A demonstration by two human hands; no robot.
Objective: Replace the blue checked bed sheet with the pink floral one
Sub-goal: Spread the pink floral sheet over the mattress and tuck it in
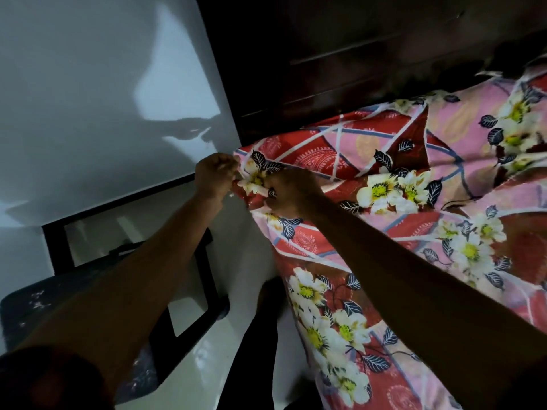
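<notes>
Pink floral sheet [399, 184] lies spread over the bed, filling the right half of the view; red and pink panels, white flowers, dark leaves. Its near side hangs down the bed's edge toward the floor. One corner is bunched at the bed's far-left corner, just beside the wall.

Both hands meet at that corner. Left hand [214, 176] is closed in a fist, pinching the corner's outer edge of cloth. Right hand [291, 192] is closed too, fingers curled into the gathered fabric just beside the left; the two hands nearly touch. Both forearms reach in from the bottom of the frame.

Blue checked sheet: not visible.

Surroundings: dark wooden headboard [340, 63] stands behind the bed, upper centre. White wall [88, 84] at left carries the shadow of the arms and hands. Below the left forearm sits a black-framed stand [204, 279] with a dark speckled surface; glossy pale floor [242, 261] shows between it and the bed. A dark-clothed leg [254, 335] stands near the hanging cloth.
</notes>
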